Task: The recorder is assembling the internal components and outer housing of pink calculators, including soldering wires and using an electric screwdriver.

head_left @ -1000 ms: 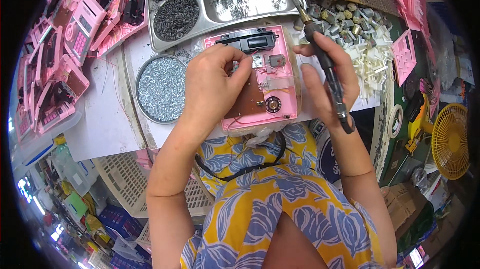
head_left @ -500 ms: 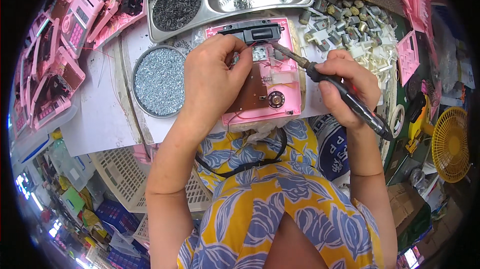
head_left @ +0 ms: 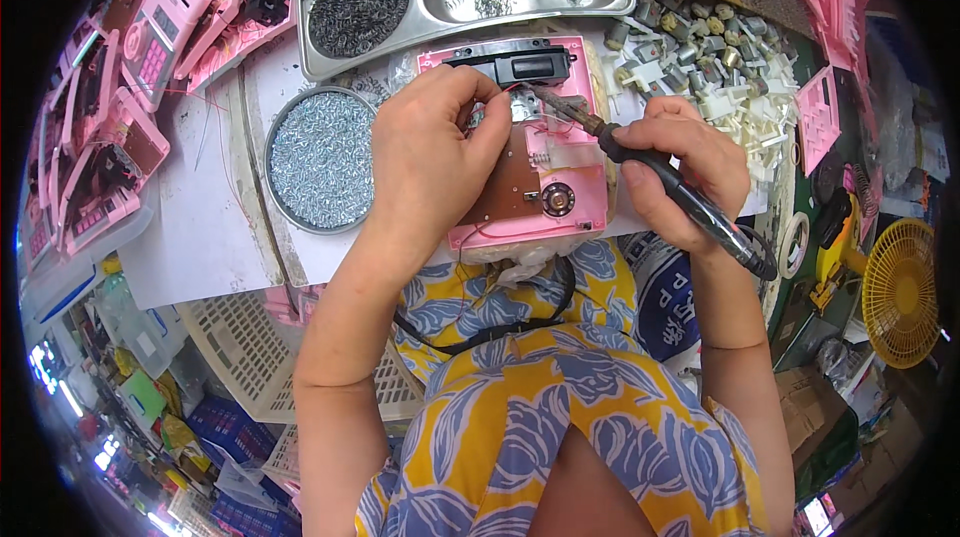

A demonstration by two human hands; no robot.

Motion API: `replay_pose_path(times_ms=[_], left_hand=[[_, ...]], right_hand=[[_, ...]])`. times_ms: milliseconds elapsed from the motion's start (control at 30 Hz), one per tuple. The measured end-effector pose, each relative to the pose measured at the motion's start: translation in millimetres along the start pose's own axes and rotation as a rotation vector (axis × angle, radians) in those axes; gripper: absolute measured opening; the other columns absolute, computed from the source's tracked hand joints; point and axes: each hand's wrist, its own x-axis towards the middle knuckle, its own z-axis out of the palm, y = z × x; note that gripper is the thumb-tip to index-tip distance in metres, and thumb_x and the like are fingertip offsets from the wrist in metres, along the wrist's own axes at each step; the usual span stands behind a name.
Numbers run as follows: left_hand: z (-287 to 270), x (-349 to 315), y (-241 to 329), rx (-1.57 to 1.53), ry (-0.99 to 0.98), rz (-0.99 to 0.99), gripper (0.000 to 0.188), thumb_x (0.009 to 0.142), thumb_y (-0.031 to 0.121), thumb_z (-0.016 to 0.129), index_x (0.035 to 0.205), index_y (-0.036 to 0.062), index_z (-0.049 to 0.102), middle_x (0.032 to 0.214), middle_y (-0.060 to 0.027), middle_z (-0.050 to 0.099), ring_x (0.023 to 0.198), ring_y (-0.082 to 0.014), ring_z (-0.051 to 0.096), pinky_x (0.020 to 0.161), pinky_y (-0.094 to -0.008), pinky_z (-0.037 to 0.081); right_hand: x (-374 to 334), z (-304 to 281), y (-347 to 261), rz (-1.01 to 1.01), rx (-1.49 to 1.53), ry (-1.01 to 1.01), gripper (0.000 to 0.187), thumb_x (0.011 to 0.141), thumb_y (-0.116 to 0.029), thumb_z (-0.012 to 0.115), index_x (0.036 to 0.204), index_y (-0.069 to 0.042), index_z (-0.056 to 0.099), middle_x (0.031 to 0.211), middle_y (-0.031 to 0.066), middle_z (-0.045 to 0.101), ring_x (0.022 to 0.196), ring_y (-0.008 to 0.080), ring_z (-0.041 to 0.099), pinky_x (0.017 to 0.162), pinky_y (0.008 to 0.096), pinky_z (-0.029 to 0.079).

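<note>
A pink plastic housing (head_left: 592,175) lies open in front of me, with a brown circuit board (head_left: 508,177), a black plastic module (head_left: 537,65) and a round metal-centred part (head_left: 558,199) in it. My left hand (head_left: 430,142) reaches over the housing's left side, thumb and forefinger closed on a thin red wire (head_left: 516,87) just below the module. In my right hand (head_left: 690,162) is a soldering iron (head_left: 700,214), held by its black handle like a pen. Its tip slants up-left to the wire beside my left fingertips; whether they touch is too small to tell.
A round tin of silvery screws (head_left: 320,159) stands left of the housing. Behind is a metal tray (head_left: 430,29) with dark springs. Small motors and white plastic pieces (head_left: 715,67) are heaped at the right. Pink casings (head_left: 150,57) pile up far left; a yellow fan (head_left: 900,292) stands right.
The soldering iron's tip has moved left and slightly toward my left fingertips, my right hand shifting with it. My left hand keeps its pinch; the whole view has shifted slightly.
</note>
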Motion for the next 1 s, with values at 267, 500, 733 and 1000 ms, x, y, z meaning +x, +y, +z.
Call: replay_pose_path(times_ms=[267, 500, 733, 1000], left_hand=[[1, 1, 1, -0.018, 0.007, -0.013, 0.01, 0.082, 0.011, 0.072, 0.081, 0.002, 0.069, 0.072, -0.0112, 0.063, 0.063, -0.0264, 0.061, 0.058, -0.0372, 0.048], [3, 1, 0, 0.007, 0.026, 0.015, 0.01, 0.08, 0.011, 0.073, 0.079, 0.0025, 0.068, 0.072, -0.0108, 0.064, 0.063, -0.0264, 0.062, 0.058, -0.0372, 0.048], [5, 1, 0, 0.026, 0.051, 0.028, 0.01, 0.078, 0.011, 0.073, 0.077, 0.0031, 0.066, 0.07, -0.0106, 0.063, 0.062, -0.0269, 0.061, 0.058, -0.0377, 0.048], [6, 0, -1, 0.021, 0.06, 0.028, 0.009, 0.077, 0.01, 0.073, 0.077, 0.0034, 0.066, 0.07, -0.0101, 0.062, 0.062, -0.0266, 0.06, 0.057, -0.0378, 0.047]], right_hand=[[3, -3, 0, -0.062, -0.069, -0.085, 0.025, 0.071, -0.002, 0.077, 0.096, -0.003, 0.073, 0.071, 0.005, 0.067, 0.057, 0.019, 0.059, 0.068, 0.0337, 0.049], [3, -12, -1, -0.072, -0.062, -0.099, 0.027, 0.07, -0.002, 0.077, 0.096, -0.003, 0.073, 0.069, 0.0038, 0.065, 0.055, 0.0191, 0.057, 0.067, 0.0342, 0.049], [6, -12, 0, -0.054, -0.028, -0.094, 0.025, 0.07, -0.002, 0.077, 0.095, -0.003, 0.072, 0.077, 0.0073, 0.071, 0.057, 0.0206, 0.06, 0.069, 0.0341, 0.051], [10, -9, 3, -0.048, -0.06, -0.128, 0.024, 0.071, -0.002, 0.076, 0.094, -0.003, 0.072, 0.077, 0.0079, 0.071, 0.059, 0.0211, 0.062, 0.068, 0.0332, 0.051]])
